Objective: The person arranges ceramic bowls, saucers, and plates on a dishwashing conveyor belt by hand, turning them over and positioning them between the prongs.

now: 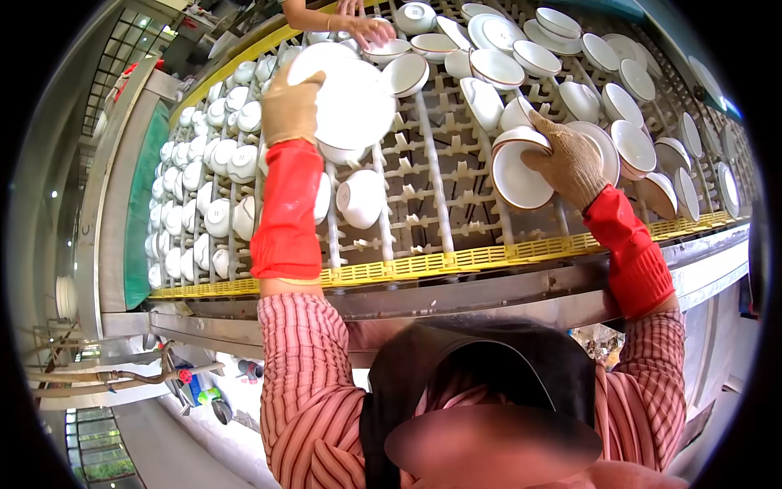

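My left hand [291, 110], in a tan glove with a red cuff, is closed on the edge of a large white plate [356, 110]. What lies behind that plate is partly hidden. White cups [361, 200] stand just below it on the conveyor rack [444, 204]. My right hand [574, 159], gloved the same way, grips a white bowl with a brown rim [521, 175], its thumb at the inside edge. Another bowl [515, 134] shows right behind it. A round white dish [595, 147] sits behind my right fingers.
Many upturned white cups [220, 155] fill the rack's left side. Brown-rimmed bowls [634, 147] lean along the right. Across the rack, another person's hand [371, 31] reaches a bowl [387, 50]. A yellow edge strip [448, 262] and a metal rail [481, 295] run along my side.
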The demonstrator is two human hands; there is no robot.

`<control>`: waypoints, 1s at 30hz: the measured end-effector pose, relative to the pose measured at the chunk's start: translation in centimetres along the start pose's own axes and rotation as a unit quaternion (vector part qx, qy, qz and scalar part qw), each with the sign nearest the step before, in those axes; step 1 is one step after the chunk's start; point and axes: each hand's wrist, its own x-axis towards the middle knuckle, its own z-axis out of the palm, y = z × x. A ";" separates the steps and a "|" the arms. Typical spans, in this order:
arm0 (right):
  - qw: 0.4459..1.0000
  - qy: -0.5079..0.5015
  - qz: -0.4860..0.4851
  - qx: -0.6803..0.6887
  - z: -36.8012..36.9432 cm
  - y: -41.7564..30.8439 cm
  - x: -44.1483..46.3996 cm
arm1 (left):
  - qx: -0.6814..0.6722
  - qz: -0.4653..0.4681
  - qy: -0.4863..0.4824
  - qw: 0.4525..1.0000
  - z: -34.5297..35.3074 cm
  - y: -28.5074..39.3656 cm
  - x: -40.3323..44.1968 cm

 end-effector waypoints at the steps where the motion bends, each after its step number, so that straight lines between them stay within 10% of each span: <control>1: 1.000 0.013 -0.008 0.008 0.3 0.3 0.0 | 0.023 -0.010 0.025 0.999 -0.7 -0.6 0.9; 7: 1.000 -0.014 0.014 0.013 -0.4 -0.5 0.1 | 0.077 0.019 0.081 0.994 -0.1 -3.8 3.4; 15: 1.000 -0.016 0.003 -0.003 -0.1 -0.2 -0.1 | 0.173 -0.085 -0.101 0.976 8.6 -2.2 -0.1; 23: 0.998 0.036 -0.060 -0.005 0.7 1.2 0.1 | 0.397 0.299 -0.039 0.867 11.2 4.3 -2.7; 30: 0.999 -0.030 -0.014 0.029 -0.3 0.8 0.4 | 0.347 0.203 -0.124 0.907 18.4 4.2 -2.5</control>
